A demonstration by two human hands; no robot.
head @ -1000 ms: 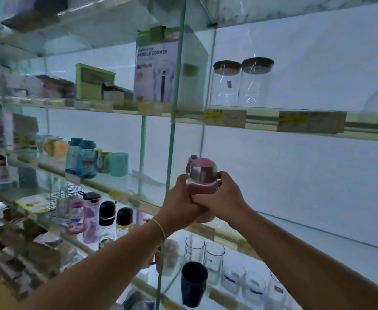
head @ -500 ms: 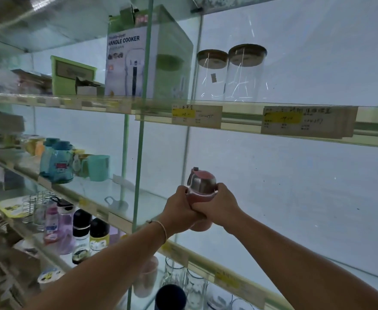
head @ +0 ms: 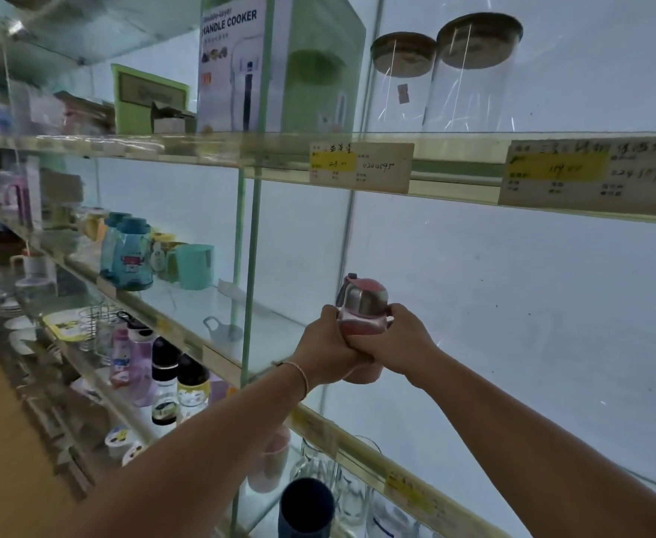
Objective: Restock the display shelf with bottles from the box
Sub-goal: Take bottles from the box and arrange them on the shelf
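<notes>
A glass display shelf (head: 186,304) in several tiers is seen across the whole view, its bays parted by upright green-edged glass panes. On the top tier a large box printed "HANDLE COOKER" (head: 237,71) is stood, and to its right two tall clear jars (head: 474,71) with dark lids are set side by side. Paper price labels (head: 361,167) are fixed to the front edge of that tier. On the middle tier, in the left bay, two blue bottles (head: 130,252) are placed next to a teal mug (head: 194,266). On the tier below, a row of small bottles with dark caps (head: 165,382) is kept.

Both arms are stretched forward to the right bay of the middle tier. The left grip (head: 326,347) and the right grip (head: 400,343) are wrapped round the middle of a pink bottle (head: 363,304), the fingers curled tight and overlapped at the front. The bottle is held upright in the air, just right of the green pane and above the front edge of the middle tier. Its steel and pink cap is shown above the two grips, and its rounded base is seen just below them. A thin bracelet (head: 301,376) is worn at the left wrist.
</notes>
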